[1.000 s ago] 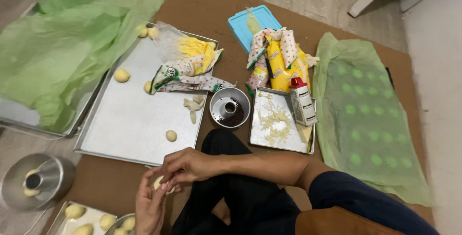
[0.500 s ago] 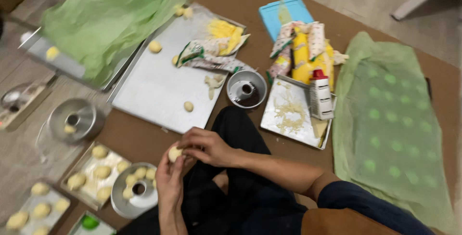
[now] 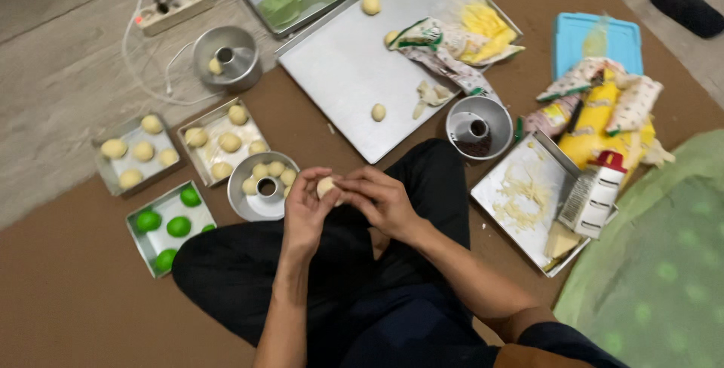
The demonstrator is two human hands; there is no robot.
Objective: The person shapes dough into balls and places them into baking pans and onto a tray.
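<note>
Watching from the head view, I see both hands meeting over the lap with a small pale round dough ball (image 3: 326, 186) pinched between them. Left hand (image 3: 305, 210) is cupped under and beside the ball, fingers curled up around it; right hand (image 3: 381, 200) is closed over it from the other side, fingertips pressing on its top. Both grip the same piece.

Change over the last second: the hands and ball have stayed locked together in the same pose, but the view has swung toward the left-hand side. A round silver ring mould with pale dough balls (image 3: 262, 185) now sits just beside the left hand, nearly touching its knuckles. Further out on that side are a square tin of green dough balls (image 3: 170, 225), two square tins of pale dough balls (image 3: 222, 139) (image 3: 136, 153), and another ring mould with one ball (image 3: 226, 55).

My read: shaping goes on with this one piece, and the filled moulds on the left suggest many pieces are already done.

Ahead of the hands lies a large flat silver baking tray (image 3: 347, 74) with a few loose balls. Off the right hand: an empty ring mould (image 3: 479, 127), a square tin with pale shreds (image 3: 520, 198), and a white grater with red cap (image 3: 596, 191). All rest on brown floor covering (image 3: 75, 300).
</note>
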